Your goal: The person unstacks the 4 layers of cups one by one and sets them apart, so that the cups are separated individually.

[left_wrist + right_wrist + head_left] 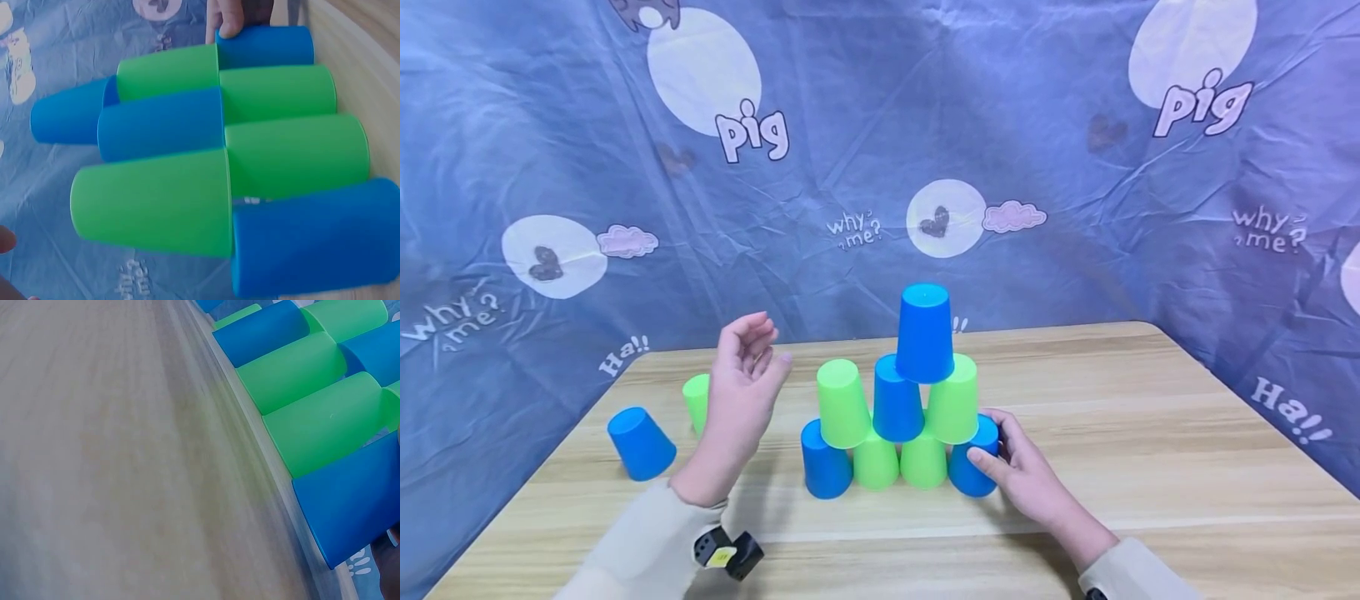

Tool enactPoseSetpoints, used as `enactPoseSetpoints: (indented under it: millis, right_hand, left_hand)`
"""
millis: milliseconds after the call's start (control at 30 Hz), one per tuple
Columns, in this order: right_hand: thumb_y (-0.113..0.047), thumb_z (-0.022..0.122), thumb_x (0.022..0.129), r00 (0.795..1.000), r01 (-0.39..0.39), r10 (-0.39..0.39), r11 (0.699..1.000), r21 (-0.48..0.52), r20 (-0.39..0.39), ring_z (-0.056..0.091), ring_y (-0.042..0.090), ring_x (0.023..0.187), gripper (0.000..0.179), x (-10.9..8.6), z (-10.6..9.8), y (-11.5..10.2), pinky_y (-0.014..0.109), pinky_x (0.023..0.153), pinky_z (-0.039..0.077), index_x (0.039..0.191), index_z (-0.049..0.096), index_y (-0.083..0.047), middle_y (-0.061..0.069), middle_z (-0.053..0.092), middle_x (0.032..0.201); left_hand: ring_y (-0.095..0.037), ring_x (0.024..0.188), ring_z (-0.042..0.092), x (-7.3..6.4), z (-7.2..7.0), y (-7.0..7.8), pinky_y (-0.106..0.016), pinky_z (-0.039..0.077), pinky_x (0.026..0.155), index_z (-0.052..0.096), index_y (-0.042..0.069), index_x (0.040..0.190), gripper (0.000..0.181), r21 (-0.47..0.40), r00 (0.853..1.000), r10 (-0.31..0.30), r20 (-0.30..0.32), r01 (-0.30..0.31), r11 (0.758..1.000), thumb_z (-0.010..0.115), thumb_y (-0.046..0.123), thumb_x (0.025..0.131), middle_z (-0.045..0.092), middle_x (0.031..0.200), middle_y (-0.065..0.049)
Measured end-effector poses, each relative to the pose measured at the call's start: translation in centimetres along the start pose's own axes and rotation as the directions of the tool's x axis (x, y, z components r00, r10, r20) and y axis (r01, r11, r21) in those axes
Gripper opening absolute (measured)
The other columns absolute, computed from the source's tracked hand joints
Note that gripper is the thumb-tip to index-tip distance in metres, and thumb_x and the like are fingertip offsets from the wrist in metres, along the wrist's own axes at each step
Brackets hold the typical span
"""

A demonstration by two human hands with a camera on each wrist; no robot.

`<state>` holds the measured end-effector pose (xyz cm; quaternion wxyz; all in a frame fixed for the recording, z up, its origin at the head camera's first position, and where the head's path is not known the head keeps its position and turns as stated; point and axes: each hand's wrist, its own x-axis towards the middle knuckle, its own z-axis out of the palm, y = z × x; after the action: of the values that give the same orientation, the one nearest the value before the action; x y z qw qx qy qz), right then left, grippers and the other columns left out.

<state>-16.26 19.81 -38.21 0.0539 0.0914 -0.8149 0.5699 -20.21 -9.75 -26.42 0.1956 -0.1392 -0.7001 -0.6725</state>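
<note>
Upside-down plastic cups form a stack in the head view. Its bottom row has a blue cup [827, 462] at the left, two green cups in the middle and a blue cup [972, 467] at the right. Above sit a green cup [842, 404], a blue cup [897, 400] and a green cup [955, 400]. One blue cup [924, 333] tops the middle and right of these. My right hand [1022, 471] holds the bottom right blue cup between thumb and fingers. Raised left of the stack, my left hand [748, 383] is empty, its fingers loosely bent.
On the left of the wooden table [1150, 417] stand a loose blue cup [642, 444] and a green cup [696, 400], partly hidden behind my left hand. A printed blue cloth [820, 100] hangs behind the table. A small black device [726, 552] is strapped to my left wrist.
</note>
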Motion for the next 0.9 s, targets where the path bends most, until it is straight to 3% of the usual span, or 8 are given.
enactPoseSetpoints:
  millis: [300,667,900]
  right_hand:
    - [-0.019,0.054,0.094,1.000,0.008,-0.008,1.000,-0.002,-0.004,0.041,0.038,0.125,0.045,0.1,0.1,0.1,0.057,0.103,0.031,0.131,0.034,-0.004,0.018,0.045,0.132]
    - [-0.018,0.054,0.093,1.000,0.016,-0.016,1.000,-0.001,-0.006,0.041,0.038,0.125,0.044,0.1,0.1,0.0,0.058,0.102,0.032,0.131,0.035,-0.004,0.018,0.045,0.132]
    - [-0.016,0.054,0.093,1.000,0.025,-0.025,1.000,-0.001,-0.011,0.042,0.038,0.124,0.044,0.1,0.1,0.1,0.058,0.102,0.032,0.130,0.035,-0.004,0.019,0.045,0.131]
  left_hand:
    - [-0.026,0.123,0.042,0.0,2.1,0.3,-0.039,0.030,0.109,0.036,-0.003,0.129,0.048,-0.020,0.995,0.002,0.104,0.000,1.000,0.053,-0.009,0.085,0.042,0.128,-0.017]
    - [-0.024,0.126,0.040,-0.2,4.4,0.8,-0.038,0.031,0.109,0.032,0.004,0.134,0.060,-0.070,0.979,0.000,0.203,0.015,0.997,0.061,-0.005,0.082,0.040,0.131,-0.012]
    - [-0.021,0.128,0.038,-0.2,5.3,1.2,-0.037,0.030,0.109,0.031,0.008,0.137,0.065,-0.055,0.967,-0.044,0.251,0.060,0.997,0.065,0.002,0.081,0.038,0.135,-0.009]
